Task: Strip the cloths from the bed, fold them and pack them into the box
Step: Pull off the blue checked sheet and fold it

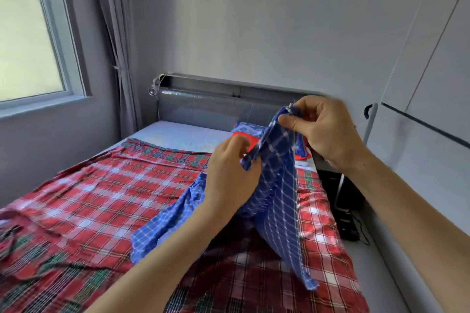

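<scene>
Blue checked cloth [277, 201]: one, lifted over the bed [178, 134]. Right-hand grip [328, 129] pinches its top corner, higher and farther off. Left-hand grip [229, 173] pinches the same edge, lower and nearer. The edge slants up to the right and the rest hangs down onto the red tartan cloth [101, 198]: one spread, possibly more bunched. Patterned bundle [248, 131] by the headboard: one. Box: none in view.

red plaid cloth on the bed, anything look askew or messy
Yes: the red plaid cloth is bunched and wrinkled at its near left end, and its far edge lies crooked, leaving bare mattress by the headboard.
</scene>
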The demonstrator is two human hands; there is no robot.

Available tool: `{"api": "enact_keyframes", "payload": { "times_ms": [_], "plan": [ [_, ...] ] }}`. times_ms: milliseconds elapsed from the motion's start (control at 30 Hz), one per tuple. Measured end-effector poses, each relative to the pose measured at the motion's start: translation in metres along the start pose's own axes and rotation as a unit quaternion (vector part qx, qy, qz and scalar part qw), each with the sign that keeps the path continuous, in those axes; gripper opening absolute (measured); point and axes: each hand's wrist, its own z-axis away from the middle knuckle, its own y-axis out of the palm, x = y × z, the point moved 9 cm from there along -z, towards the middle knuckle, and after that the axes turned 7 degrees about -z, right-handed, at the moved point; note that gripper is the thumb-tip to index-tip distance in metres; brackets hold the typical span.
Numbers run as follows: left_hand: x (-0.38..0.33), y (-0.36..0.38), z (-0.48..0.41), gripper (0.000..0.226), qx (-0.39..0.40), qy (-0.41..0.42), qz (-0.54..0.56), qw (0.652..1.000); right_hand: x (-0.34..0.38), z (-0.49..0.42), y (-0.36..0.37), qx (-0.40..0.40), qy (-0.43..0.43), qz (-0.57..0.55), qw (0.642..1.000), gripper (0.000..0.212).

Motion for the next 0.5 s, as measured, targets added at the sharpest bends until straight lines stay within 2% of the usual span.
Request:
{"api": "enact_keyframes", "payload": {
  "times_ms": [133,267,400,500],
  "plan": [
    [0.032,-0.003,0.005,0.016,-0.084,-0.056,-0.043,0.994,0.026,-0.019,-0.002,-0.040,-0.040,-0.012,0.998,0.018],
    [0.063,-0.010,0.016,0.020,-0.105,-0.089,-0.065,0.988,0.043,-0.039,-0.029,-0.088,-0.050,-0.022,0.995,0.012],
    [0.098,-0.017,0.021,0.016,-0.060,-0.114,-0.093,0.987,0.050,-0.054,-0.076,-0.149,-0.052,-0.031,0.987,0.020],
    [0.129,-0.014,0.012,0.007,0.025,-0.176,-0.112,0.978,0.038,-0.055,-0.108,-0.183,-0.032,-0.035,0.982,0.020]
  ]
}}
